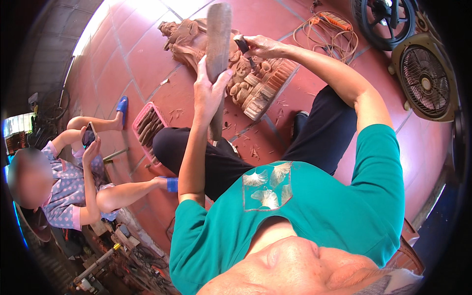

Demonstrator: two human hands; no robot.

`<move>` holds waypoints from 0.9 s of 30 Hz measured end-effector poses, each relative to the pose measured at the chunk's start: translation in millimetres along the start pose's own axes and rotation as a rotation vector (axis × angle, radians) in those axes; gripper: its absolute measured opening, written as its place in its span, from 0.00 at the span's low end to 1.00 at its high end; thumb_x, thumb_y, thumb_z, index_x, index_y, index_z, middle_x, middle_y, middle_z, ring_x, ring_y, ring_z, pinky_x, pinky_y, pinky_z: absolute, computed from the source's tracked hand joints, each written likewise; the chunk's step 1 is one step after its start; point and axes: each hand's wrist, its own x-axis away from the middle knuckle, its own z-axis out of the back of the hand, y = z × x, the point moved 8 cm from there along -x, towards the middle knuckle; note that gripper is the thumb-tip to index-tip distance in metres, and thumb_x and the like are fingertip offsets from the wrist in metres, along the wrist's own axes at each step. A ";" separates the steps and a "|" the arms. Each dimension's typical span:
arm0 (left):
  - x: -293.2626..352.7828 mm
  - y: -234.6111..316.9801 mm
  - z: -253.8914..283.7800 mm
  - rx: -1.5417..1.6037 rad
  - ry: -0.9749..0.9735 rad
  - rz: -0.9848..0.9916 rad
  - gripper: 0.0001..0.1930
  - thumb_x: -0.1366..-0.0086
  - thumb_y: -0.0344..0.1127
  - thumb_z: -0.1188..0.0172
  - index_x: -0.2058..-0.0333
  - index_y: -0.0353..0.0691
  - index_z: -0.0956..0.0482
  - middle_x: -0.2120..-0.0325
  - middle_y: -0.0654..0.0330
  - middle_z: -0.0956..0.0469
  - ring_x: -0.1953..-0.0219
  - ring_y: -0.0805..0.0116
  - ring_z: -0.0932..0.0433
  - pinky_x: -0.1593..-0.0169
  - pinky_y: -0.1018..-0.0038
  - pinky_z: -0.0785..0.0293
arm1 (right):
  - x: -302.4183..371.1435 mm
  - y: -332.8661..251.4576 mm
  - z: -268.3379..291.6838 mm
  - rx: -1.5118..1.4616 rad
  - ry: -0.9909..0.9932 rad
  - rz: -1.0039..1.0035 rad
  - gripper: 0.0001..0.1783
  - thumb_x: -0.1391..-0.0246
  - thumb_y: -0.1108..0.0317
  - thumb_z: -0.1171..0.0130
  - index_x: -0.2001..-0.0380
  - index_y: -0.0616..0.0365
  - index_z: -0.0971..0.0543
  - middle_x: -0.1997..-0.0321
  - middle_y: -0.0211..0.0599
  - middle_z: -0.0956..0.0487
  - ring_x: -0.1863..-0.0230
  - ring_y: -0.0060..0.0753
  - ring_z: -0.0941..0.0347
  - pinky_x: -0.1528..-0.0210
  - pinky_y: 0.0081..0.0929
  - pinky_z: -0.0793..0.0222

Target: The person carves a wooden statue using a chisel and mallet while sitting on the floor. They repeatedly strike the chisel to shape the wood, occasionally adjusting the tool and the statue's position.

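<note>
My left hand is closed around a long, flat wooden bat, held upright beside the carving. In my right hand is a chisel with a dark handle, gripped near its top and pointing down at the carving. Whether its tip touches the wood cannot be made out. The carved wooden statue lies on the tiled floor in front of my legs, its layered base toward the right. The bat hides part of its middle.
Wood chips litter the floor. A pink basket of dark-handled tools stands by my left knee. Farther left sits another person holding a phone. An orange power tool with coiled cord, a wheel and a fan are at right.
</note>
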 end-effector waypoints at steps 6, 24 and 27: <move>-1.5 -30.4 -5.1 -0.290 -0.243 0.195 0.37 0.36 0.45 0.32 0.35 0.35 0.37 0.61 0.44 0.16 0.61 0.56 0.15 0.54 0.64 0.20 | 9.9 -9.4 8.0 -0.100 0.007 -0.135 0.17 0.43 0.64 0.32 0.53 0.57 0.23 0.61 0.38 0.16 0.59 0.34 0.20 0.54 0.38 0.26; -14.5 -16.7 -16.1 -0.228 -0.153 -0.029 0.35 0.33 0.44 0.32 0.35 0.33 0.36 0.65 0.56 0.18 0.75 0.74 0.23 0.74 0.75 0.25 | 4.1 28.8 13.4 -0.231 0.060 0.007 0.18 0.39 0.67 0.34 0.50 0.61 0.25 0.57 0.37 0.18 0.58 0.27 0.21 0.56 0.28 0.24; -4.6 -10.7 -9.4 -0.114 -0.129 0.044 0.33 0.33 0.42 0.33 0.35 0.34 0.35 0.67 0.59 0.19 0.76 0.77 0.25 0.76 0.76 0.27 | 8.7 30.6 10.5 -0.384 -0.015 -0.169 0.22 0.37 0.72 0.36 0.42 0.62 0.27 0.53 0.32 0.19 0.50 0.25 0.23 0.44 0.32 0.25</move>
